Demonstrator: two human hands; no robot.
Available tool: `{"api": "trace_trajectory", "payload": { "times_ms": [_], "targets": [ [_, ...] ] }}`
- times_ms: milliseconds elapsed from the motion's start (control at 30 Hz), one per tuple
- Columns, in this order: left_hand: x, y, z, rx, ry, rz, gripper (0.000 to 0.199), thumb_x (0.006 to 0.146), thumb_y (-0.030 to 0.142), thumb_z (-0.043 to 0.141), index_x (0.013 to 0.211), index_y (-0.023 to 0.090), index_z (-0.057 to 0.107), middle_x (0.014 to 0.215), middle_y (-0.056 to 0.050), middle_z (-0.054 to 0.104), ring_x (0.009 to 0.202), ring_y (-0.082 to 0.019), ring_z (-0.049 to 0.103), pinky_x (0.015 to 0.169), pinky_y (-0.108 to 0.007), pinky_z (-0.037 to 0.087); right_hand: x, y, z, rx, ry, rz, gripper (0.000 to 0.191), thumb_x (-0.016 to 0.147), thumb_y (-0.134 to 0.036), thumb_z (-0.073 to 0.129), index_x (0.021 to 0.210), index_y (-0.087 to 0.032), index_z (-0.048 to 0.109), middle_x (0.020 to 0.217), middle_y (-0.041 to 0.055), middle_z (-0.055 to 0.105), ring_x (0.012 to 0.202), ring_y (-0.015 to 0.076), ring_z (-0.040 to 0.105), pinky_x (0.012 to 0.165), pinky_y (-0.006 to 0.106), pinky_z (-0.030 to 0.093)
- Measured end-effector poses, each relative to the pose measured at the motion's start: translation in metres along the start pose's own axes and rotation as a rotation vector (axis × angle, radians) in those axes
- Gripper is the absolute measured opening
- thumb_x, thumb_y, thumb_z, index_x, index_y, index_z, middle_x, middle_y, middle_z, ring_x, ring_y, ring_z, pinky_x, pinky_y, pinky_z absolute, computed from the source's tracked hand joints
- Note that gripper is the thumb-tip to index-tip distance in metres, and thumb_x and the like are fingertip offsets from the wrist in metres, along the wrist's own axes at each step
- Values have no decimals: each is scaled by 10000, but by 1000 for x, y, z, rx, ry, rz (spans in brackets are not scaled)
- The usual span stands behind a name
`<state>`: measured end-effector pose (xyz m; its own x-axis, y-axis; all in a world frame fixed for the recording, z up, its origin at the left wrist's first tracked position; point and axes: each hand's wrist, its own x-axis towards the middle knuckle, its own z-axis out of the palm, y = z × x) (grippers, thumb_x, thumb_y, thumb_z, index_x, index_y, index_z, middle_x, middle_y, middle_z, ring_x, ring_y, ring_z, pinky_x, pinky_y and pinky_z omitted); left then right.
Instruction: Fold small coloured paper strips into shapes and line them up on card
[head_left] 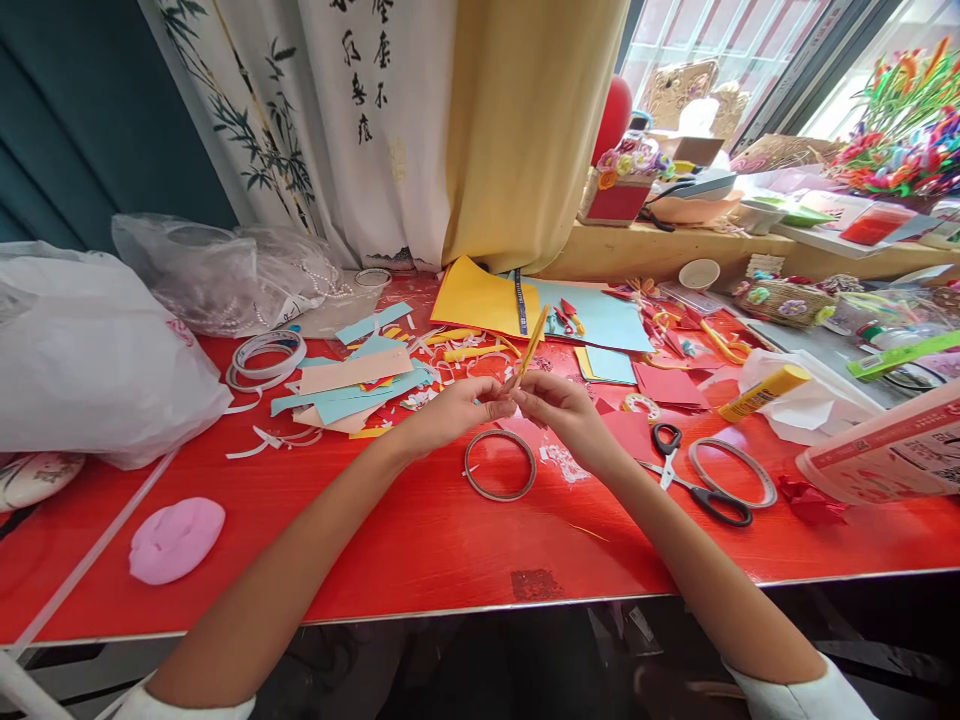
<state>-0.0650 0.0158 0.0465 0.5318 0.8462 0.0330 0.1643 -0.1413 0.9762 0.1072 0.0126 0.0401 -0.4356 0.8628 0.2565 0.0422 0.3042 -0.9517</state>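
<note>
A thin yellow strip (533, 342), perhaps folded paper, rises at a slant from between my fingertips. My left hand (466, 408) pinches its lower end, with thumb and forefinger closed. Close against it, my right hand (556, 402) grips the same end from the other side. My fingers cover the strip's bottom. Just below both hands a roll of narrow tape (500, 496) lies flat on the red table (420, 560). Scissors (699, 486) with black handles rest partly spread to the right of my right hand, beside another tape roll (732, 474).
Paper scraps (360, 385) and a stack of tape rolls (265, 360) lie left of my hands. Yellow sheets (480, 295) and light blue sheets (607, 318) are behind. A glue stick (763, 392) and pink container (885, 450) stand right; a white bag (97, 350) and pink clay (177, 540) sit left.
</note>
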Motion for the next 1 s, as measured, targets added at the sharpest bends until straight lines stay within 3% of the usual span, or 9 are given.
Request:
{"api": "trace_trajectory", "payload": {
  "times_ms": [100,200,300,433,567,633,800,1000],
  "targets": [
    [1,-4,3,16,-23,30,306,773,432,525,867,142,552,875,-42,571,854,-170,525,757,-300,405,0,0,1,27,-30,11,180,818,-369,515,818,-197,566,617,-32,414,531,80,337,484,233,265],
    [2,-7,8,98,26,58,322,785,450,499,862,141,547,846,-33,561,817,-162,513,727,-291,405,0,2,2,20,-19,25,227,812,-408,509,780,-188,558,618,-28,405,529,81,336,476,231,268],
    [3,-6,9,115,72,66,319,778,451,506,842,144,560,812,-23,559,782,-153,504,706,-282,404,0,4,1,22,19,16,237,809,-417,512,765,-188,555,613,-26,401,529,84,326,470,231,260],
    [1,-1,1,49,-6,106,324,815,436,449,819,150,602,784,-14,569,783,-141,514,742,-271,395,1,4,0,17,77,-9,245,810,-405,518,707,-184,546,655,-2,468,546,88,345,472,235,261],
    [0,2,-1,55,2,112,286,817,383,471,950,179,620,919,-30,609,901,-162,530,805,-282,388,2,4,-1,13,170,4,261,790,-424,538,698,-181,560,625,-6,438,533,88,329,466,238,255],
    [0,2,2,144,54,132,262,796,348,514,979,195,623,948,-30,614,902,-167,531,797,-285,388,2,4,-1,20,190,16,262,777,-430,552,711,-177,576,606,-14,415,523,85,321,461,237,251],
    [0,0,10,397,154,246,231,816,332,484,858,187,658,809,-23,592,745,-140,520,697,-265,396,2,5,0,19,181,24,259,785,-416,548,693,-174,563,577,-24,427,496,75,327,452,233,249],
    [0,-7,16,625,261,346,250,848,303,434,824,186,654,804,-44,599,764,-152,534,711,-270,402,1,6,2,10,186,16,260,769,-418,570,681,-177,534,568,-27,446,475,73,365,431,227,265]
  ]
}}
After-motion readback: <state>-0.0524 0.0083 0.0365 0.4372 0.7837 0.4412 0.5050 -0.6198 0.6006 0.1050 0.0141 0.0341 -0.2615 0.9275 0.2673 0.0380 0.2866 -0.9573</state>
